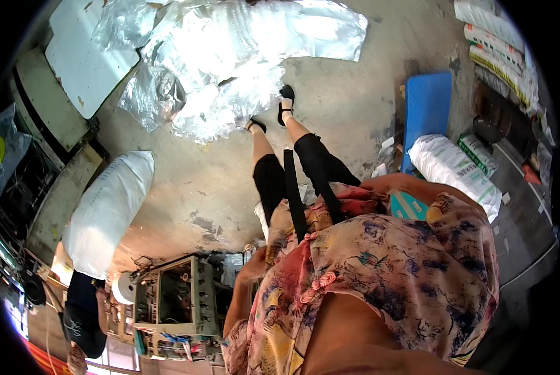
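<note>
My left hand (252, 265) is low beside my hip, against the edge of my patterned shirt (380, 262). Its fingers are too small and covered to read. On the other side my right arm (411, 185) bends across to the front of the shirt; the fabric hides the fingers of my right hand (373, 184). Two black straps (294, 200) hang down in front of me. Beyond my feet in black sandals (286, 94), a big heap of clear plastic sheeting (230, 44) spreads over the floor, its near edge by my shoes.
A full white sack (112, 209) stands at left, near a person in dark clothes (83, 312). A machine (177, 294) is at lower left, a pale panel (86, 56) at far left. On the right are a blue board (426, 112), a white sack (455, 169) and stacked sacks (498, 50).
</note>
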Motion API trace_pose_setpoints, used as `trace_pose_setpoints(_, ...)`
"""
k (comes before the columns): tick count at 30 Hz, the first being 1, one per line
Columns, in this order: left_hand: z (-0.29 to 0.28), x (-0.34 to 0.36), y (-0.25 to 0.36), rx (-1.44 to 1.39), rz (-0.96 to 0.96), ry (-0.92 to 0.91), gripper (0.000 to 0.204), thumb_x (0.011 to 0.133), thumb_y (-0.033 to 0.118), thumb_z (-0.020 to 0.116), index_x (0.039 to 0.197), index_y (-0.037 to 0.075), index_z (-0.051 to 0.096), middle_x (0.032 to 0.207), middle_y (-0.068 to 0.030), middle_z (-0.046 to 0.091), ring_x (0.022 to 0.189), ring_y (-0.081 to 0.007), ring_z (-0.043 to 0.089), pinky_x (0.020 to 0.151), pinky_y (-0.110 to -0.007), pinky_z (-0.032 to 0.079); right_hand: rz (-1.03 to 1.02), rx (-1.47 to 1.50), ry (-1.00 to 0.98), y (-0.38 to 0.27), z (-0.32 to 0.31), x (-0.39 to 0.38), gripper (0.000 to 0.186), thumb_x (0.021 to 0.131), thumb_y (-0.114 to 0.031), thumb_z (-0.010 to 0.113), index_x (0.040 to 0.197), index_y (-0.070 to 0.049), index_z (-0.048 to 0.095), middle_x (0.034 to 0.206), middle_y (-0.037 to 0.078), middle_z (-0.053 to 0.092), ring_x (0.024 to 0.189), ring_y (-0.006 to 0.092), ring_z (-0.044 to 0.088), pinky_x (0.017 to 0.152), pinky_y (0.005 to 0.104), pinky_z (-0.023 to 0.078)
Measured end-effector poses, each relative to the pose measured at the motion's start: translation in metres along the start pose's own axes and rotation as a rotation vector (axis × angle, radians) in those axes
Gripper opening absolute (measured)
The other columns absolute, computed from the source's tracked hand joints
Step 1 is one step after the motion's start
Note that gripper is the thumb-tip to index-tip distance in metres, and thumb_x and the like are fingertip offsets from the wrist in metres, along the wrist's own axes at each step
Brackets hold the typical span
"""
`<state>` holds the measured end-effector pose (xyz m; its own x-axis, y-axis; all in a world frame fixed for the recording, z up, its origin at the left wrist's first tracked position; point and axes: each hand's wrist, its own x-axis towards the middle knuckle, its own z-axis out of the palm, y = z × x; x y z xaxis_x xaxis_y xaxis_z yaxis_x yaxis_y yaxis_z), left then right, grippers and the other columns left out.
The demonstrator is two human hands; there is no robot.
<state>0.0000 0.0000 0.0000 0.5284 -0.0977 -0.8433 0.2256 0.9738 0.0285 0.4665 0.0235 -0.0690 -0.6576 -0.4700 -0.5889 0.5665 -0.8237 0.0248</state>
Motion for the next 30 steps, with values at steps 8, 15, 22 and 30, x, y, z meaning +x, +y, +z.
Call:
trace_pose_setpoints(8,-0.102,0.067,-0.056,-0.223,-0.271,-0.129,0.028,0.093,0.026,0.067,0.109,0.003,0.067,0.094,-0.0037,0.070,0.079,-0.0116,0.066,0.071,-0.028,0.054,-0.198,0.615,0.457,0.038,-0.108,0.024,0.039,0.087,-0.027,0.070,0.115,-0.002,0.062,0.093,0.010,0.069,0.078,0.0186,0.068,0.065,0.0323,0.057)
trace_pose_setpoints(15,-0.257,0.259,0.044,0.502,0.506,0.933,0.019,0.093,0.015,0.063,0.106,0.001,0.065,0.086,-0.0135,0.070,0.073,-0.0228,0.066,0.070,-0.034,0.051,-0.404,0.209,1.182,-0.108,-0.396,0.149,0.038,0.090,-0.033,0.066,0.120,-0.010,0.059,0.100,0.005,0.068,0.091,0.0168,0.065,0.072,0.0342,0.052)
trace_pose_setpoints(22,-0.279,0.489,0.254,0.595,0.912,0.898,0.050,0.090,0.012,0.065,0.136,0.000,0.048,0.122,-0.0229,0.057,0.102,-0.0342,0.062,0.084,-0.040,0.052,-0.507,0.043,1.059,-0.310,-0.488,0.284,0.089,0.086,-0.038,0.073,0.152,-0.002,0.025,0.144,0.023,0.043,0.127,0.0326,0.049,0.094,0.0412,0.051)
trace_pose_setpoints(30,-0.290,0.581,0.298,1.022,0.837,0.970,0.075,0.083,0.029,0.075,0.137,-0.008,0.040,0.120,-0.0251,0.051,0.111,-0.0411,0.052,0.091,-0.045,0.047,-0.664,0.066,1.032,-0.342,-0.545,0.313,0.086,0.079,-0.054,0.073,0.131,0.009,0.049,0.118,0.021,0.061,0.104,0.0264,0.061,0.087,0.0358,0.051)
